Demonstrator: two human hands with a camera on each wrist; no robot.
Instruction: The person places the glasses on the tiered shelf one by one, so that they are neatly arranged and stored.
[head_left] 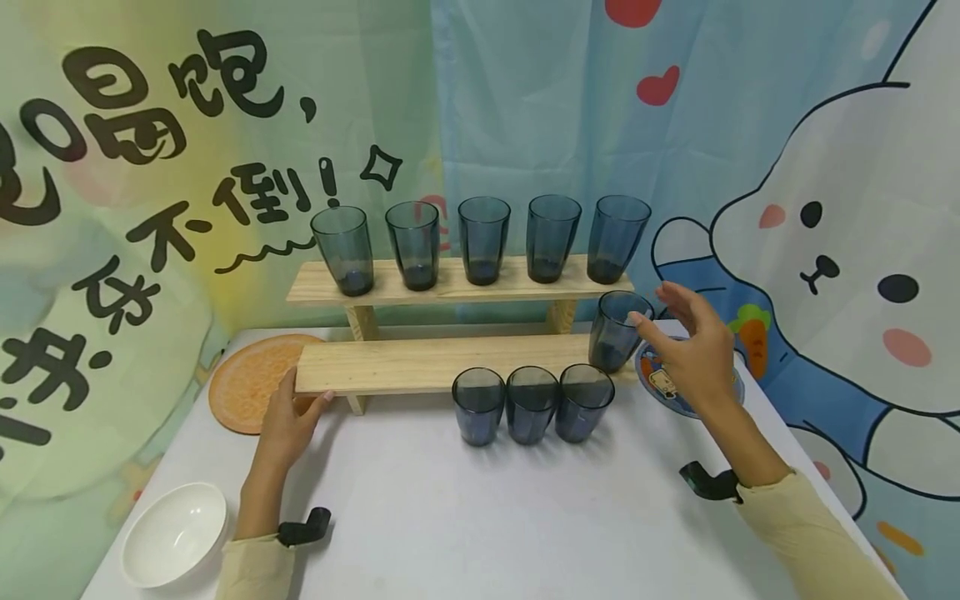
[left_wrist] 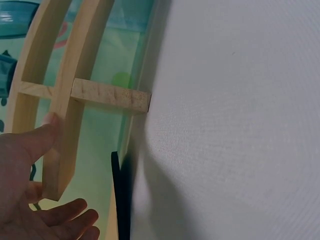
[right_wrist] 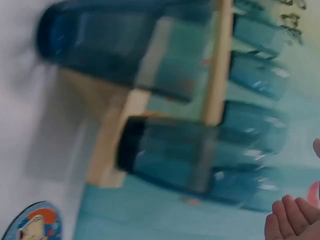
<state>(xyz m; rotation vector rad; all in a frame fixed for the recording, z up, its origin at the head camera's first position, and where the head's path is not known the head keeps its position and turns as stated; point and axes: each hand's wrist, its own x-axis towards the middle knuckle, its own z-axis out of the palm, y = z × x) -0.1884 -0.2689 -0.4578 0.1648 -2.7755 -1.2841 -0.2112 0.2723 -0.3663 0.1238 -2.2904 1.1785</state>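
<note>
Blue disc hides partly behind the right grip, spread and empty beside a glass. Left grip pinches the shelf.

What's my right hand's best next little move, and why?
Probably move the right hand to the rightmost glass on the table: that hand seems to grip nothing beside the only glass on the lower shelf, which has bare space.

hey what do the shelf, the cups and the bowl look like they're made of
Shelf: wood, seemingly unpainted; pale boards with visible grain.
Cups: smooth, tinted glass or clear plastic; they're see-through with shiny highlights, but the look can't settle which.
Bowl: smooth and white, perhaps ceramic, judging by its even surface; plastic is possible.
</note>
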